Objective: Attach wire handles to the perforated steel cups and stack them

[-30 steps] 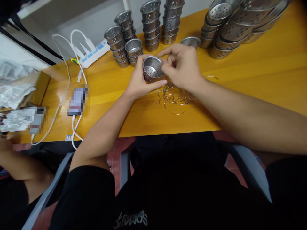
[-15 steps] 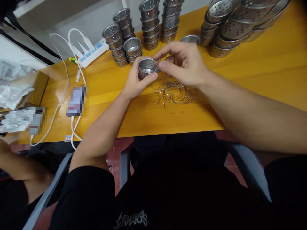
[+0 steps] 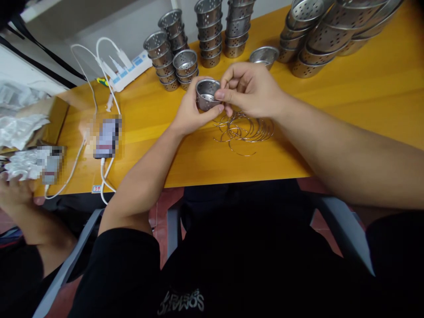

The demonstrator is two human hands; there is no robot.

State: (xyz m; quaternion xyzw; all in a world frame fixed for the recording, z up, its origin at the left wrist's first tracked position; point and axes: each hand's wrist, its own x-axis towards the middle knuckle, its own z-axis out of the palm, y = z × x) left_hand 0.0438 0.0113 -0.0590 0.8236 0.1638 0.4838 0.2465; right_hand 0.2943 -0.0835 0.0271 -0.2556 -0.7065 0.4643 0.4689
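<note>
A small perforated metal cup [image 3: 208, 102] is gripped at its side by my left hand [image 3: 195, 108], thumb in front and fingers behind. Its open mouth tilts toward me. At the cup's right rim, my right hand [image 3: 248, 90] is closed in a pinch, thumb against forefinger. A thin metal wire seems to be in that pinch, mostly hidden by the fingers. Just below my hands lies a loose pile of curved metal wires [image 3: 245, 130] on the yellow table [image 3: 205, 165].
Stacks of perforated cups [image 3: 210, 33] line the back, with larger leaning stacks [image 3: 318, 44] at right. A single cup [image 3: 264, 56] stands behind my right hand. Leftward are a power strip [image 3: 132, 70], a phone [image 3: 107, 138] with white cables, and another person's hand [image 3: 15, 190].
My right fingers have shifted and lowered slightly at the cup's rim, and the thumb now lies over it. The other person's hand has come up to the table edge at left.
</note>
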